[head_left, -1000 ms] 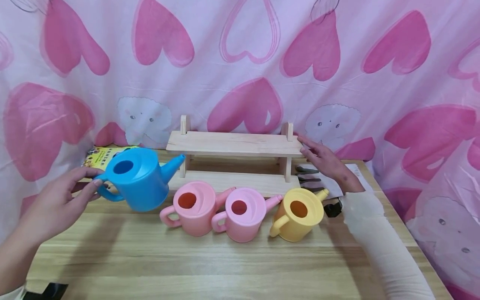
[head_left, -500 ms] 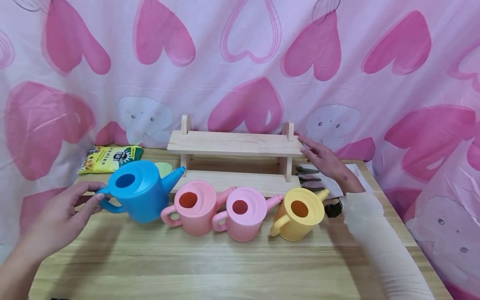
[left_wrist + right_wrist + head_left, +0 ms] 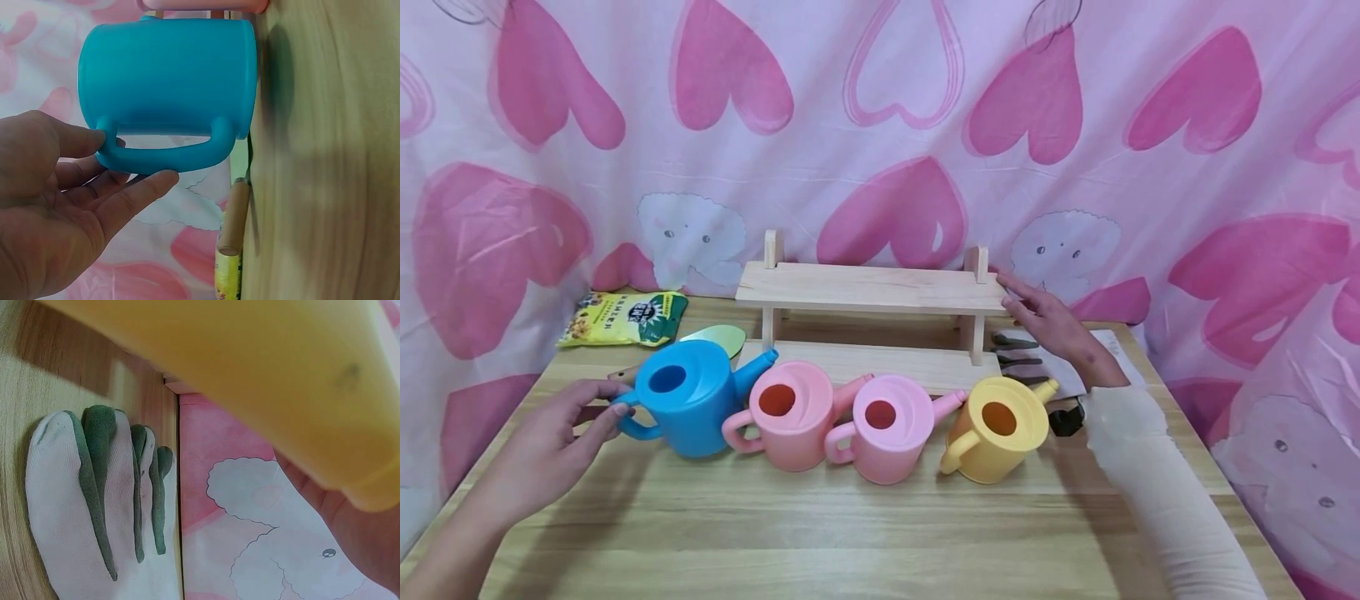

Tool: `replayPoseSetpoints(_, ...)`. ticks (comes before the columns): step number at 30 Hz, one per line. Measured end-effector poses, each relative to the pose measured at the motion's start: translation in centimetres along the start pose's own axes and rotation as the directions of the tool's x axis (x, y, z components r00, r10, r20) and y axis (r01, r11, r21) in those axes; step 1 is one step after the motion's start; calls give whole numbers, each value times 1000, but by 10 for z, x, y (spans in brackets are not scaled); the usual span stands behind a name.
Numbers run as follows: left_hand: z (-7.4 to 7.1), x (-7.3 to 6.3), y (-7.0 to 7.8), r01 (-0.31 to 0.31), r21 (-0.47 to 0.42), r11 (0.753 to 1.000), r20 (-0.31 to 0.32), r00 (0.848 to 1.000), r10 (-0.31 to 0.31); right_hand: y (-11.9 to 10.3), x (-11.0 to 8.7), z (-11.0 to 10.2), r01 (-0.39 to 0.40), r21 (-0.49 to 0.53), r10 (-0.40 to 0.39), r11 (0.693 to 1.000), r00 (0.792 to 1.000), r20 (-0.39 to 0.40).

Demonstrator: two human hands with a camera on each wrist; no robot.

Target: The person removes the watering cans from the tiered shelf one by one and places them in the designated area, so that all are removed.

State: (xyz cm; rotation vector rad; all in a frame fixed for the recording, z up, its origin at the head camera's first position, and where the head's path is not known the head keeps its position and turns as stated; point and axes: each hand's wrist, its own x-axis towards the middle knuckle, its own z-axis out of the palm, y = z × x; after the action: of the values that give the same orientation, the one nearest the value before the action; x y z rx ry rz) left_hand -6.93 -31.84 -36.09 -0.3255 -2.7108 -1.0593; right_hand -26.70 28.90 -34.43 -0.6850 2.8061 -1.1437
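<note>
My left hand (image 3: 550,446) pinches the handle of a blue watering can (image 3: 700,417), thumb on top of the handle and fingers below, as the left wrist view shows. The can is upright, low over the table; whether its base touches the wood I cannot tell. To its right stand a salmon-pink watering can (image 3: 801,437), a lighter pink watering can (image 3: 891,450) and a yellow watering can (image 3: 1011,446), in a row. My right hand (image 3: 1048,321) rests its extended fingertips against the right end of a two-tier wooden shelf (image 3: 868,287). In the right wrist view the yellow can hides much of that hand.
A yellow-green bag (image 3: 621,319) lies at the back left. Near it is a green-bladed trowel (image 3: 718,340) with a wooden handle (image 3: 234,219), partly behind the blue can. White-and-green gloves (image 3: 69,487) lie right of the shelf. A heart-patterned curtain (image 3: 880,125) hangs behind the table (image 3: 865,533).
My left hand has lowered the blue watering can and brought it slightly right, close to the salmon-pink one. The bag and trowel behind have come into view. My right hand stays at the shelf.
</note>
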Motion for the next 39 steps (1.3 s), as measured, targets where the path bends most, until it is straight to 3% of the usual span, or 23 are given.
replayPoseSetpoints(22,12,-3,-1,106,38,994,90,990,-109,2,1,0,-23,4,23,1000,1000,-1)
replayPoseSetpoints(32,10,-2,-7,56,-21,998,124,991,-53,2,0,-1,-15,3,15,1000,1000,9)
replayPoseSetpoints(39,8,-1,-10,62,-44,997,153,987,-55,1,-1,-1,-14,7,14,1000,1000,10)
